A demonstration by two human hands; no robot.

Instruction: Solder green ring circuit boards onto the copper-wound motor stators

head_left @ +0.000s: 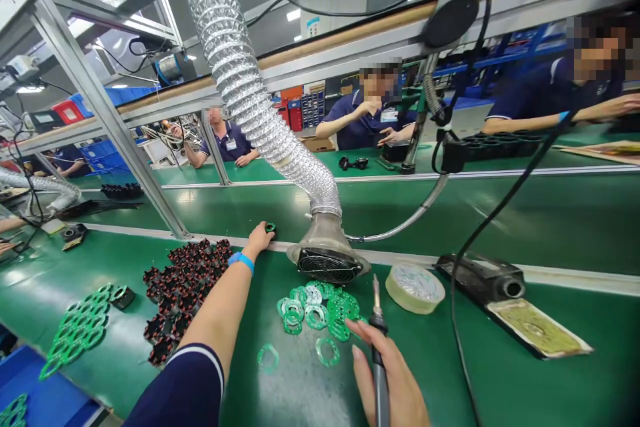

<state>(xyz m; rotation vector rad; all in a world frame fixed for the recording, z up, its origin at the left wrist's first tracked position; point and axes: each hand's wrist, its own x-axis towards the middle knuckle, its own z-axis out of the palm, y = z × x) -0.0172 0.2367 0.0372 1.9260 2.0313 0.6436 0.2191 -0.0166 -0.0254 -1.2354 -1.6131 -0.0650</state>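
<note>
My left hand [259,239], with a blue band at the wrist, is stretched out to the pale strip along the bench's far edge. Its fingers are closed on a small dark round part with a green ring on top [271,227]. In front of me on the right, my right hand [393,373] holds a soldering iron [379,340], its tip pointing up and away. Ring-shaped green circuit boards [316,315] lie in a loose pile between my arms. Left of my forearm sit many black motor stators with reddish windings [185,293].
A fume extractor hood [327,250] hangs over the board pile. Right of it are a tape roll [415,288], a soldering iron stand [483,278] and a sponge tray [540,327]. A black cable [463,340] crosses there. Green board panels [80,327] lie left. Co-workers sit opposite.
</note>
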